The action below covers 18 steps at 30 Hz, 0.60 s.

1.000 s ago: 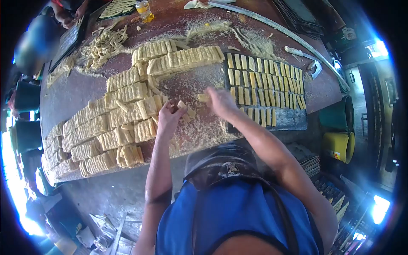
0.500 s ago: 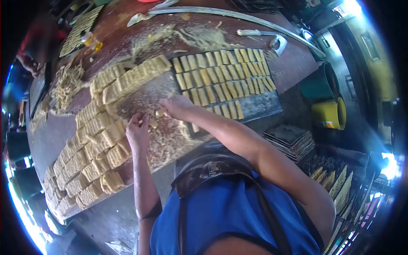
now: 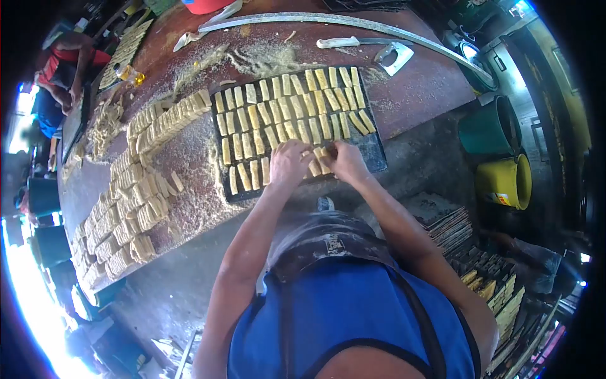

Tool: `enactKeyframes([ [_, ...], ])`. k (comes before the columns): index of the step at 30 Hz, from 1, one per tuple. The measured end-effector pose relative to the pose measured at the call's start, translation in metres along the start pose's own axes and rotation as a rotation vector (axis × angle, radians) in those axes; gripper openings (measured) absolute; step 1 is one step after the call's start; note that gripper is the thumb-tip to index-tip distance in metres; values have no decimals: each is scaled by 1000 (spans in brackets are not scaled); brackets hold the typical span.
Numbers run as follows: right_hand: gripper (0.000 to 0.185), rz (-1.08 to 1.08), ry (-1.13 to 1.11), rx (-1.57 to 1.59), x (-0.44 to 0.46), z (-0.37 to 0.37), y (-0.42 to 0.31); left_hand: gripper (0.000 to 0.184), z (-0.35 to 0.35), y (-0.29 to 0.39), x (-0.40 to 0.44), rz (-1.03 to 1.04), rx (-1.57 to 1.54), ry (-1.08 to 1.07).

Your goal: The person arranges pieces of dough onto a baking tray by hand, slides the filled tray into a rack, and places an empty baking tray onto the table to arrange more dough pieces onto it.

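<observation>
A dark baking tray point(image 3: 382, 161) holds rows of pale yellow dough sticks point(image 3: 269, 112). Over its near row, my left hand point(image 3: 289, 164) has its fingers curled down and closed; whatever they hold is hidden beneath them. Just to its right, my right hand point(image 3: 347, 163) pinches a dough stick point(image 3: 325, 158) at the tray's surface. The two hands' fingertips are close together. Left of the tray, stacked bundles of cut dough sticks point(image 3: 126, 208) stand in rows on the floury red table point(image 3: 416, 104).
A knife point(image 3: 338, 43), a white-handled scraper point(image 3: 394, 58) and a long metal strip point(image 3: 303, 17) lie at the back. Yellow point(image 3: 521, 182) and green buckets point(image 3: 483, 129) stand right, near stacked trays point(image 3: 451, 227). Another person point(image 3: 66, 60) is at far left.
Both hands have moved right from the floury table beside the bundles to the tray's near row. More dough sticks now show in that row. My view has shifted right.
</observation>
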State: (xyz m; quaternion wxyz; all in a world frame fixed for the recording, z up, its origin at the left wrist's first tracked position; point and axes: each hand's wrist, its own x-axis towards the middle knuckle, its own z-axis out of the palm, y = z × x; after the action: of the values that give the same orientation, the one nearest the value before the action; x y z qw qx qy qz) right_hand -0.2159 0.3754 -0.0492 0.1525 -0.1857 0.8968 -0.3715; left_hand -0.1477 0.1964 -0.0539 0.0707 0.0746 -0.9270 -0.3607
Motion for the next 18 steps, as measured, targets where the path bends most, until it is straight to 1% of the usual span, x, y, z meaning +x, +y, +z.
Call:
enactKeyframes([
  [2, 37, -68, 13, -77, -1, 4, 17, 29, -3, 8, -16, 142, 109, 89],
  [3, 34, -126, 37, -83, -4, 2, 23, 35, -4, 12, -23, 151, 138, 35],
  [4, 34, -130, 39, -79, -3, 1, 27, 35, -1, 14, -27, 153, 143, 37],
  [6, 33, -68, 0, -102, -5, 0, 29, 38, 4, 16, -34, 215, 186, 0],
  [7, 33, -73, -4, -100, -7, -1, 29, 40, 3, 17, -34, 182, 221, -42],
  [8, 31, -98, -9, -109, -8, -4, 27, 40, 3, 17, -33, 177, 223, -37],
  [10, 30, -141, -27, -119, -7, -5, 26, 44, -1, 15, -32, 172, 199, -104],
  [11, 28, -180, 42, -63, -4, -4, 33, 44, -2, 14, -33, 150, 208, -86],
  [12, 27, -229, 97, 1, 1, 0, 35, 46, -3, 13, -35, 182, 181, -55],
  [13, 25, -219, 65, -87, 0, -5, 27, 48, -8, 9, -40, 199, 166, -16],
  [14, 22, -214, 35, -174, -2, -13, 14, 48, -22, 11, -44, 137, 109, -22],
  [16, 22, -231, 146, -73, 4, -14, -9, 44, -54, 6, -54, 49, 99, 92],
  [18, 21, -267, 156, 124, 11, -14, -41, 37, -80, -26, -68, 21, 57, 254],
])
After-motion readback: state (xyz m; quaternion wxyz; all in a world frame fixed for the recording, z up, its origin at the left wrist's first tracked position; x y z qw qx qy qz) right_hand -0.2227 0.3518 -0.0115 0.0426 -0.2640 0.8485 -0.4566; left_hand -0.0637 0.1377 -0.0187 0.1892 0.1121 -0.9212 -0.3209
